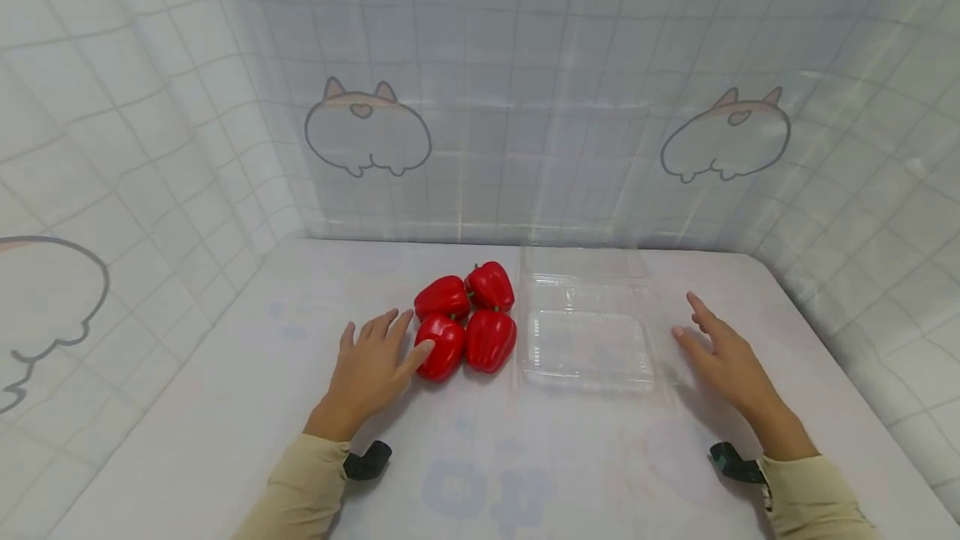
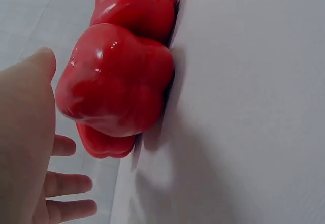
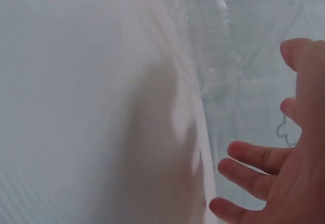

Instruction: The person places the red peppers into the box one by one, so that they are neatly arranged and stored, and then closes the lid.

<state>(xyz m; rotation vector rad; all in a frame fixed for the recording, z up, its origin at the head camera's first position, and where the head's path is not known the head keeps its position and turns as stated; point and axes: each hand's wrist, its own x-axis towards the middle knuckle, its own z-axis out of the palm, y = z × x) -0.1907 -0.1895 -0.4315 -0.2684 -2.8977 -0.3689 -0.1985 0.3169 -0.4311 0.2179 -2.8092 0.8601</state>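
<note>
Table [image 1: 225, 432]: white, under both hands and reaching beyond the fingertips of each.

Box [image 1: 588, 344]: transparent plastic, on the table between the hands, nearer the right. Its tray part lies level with the right hand; a clear panel shows farther out, its edges hard to trace. Tray plus panel run longest away from the person.

Right hand [image 1: 726, 361]: just outside the box's right side. Fingers spread and relaxed, thumb apart, pointing in toward the box. Holds nothing; the head view shows a gap to the rim.

Left hand [image 1: 371, 369]: palm down, fingers spread, thumb stretched inward to the near left pepper. Nothing gripped. Thumb overlaps that pepper from above; whether it touches, cannot tell from the head or left wrist view.

Peppers: four, red, bunched close between left hand and box. Left hand clearly the nearer; the box stands between the peppers and the right.
- Near left [image 1: 444, 357]: beside the left thumb, long axis roughly fore-and-aft, stem end away from the person.
- Near right [image 1: 491, 342]: next inward, similar axis, close to the box's left side.
- Far left [image 1: 441, 298]: ahead of the left thumb, axis more crosswise, stem end inward.
- Far right [image 1: 491, 286]: farthest from the left hand; axis uncertain.

Key relation (judgement): peppers left of box, left hand at their outer side.
</note>
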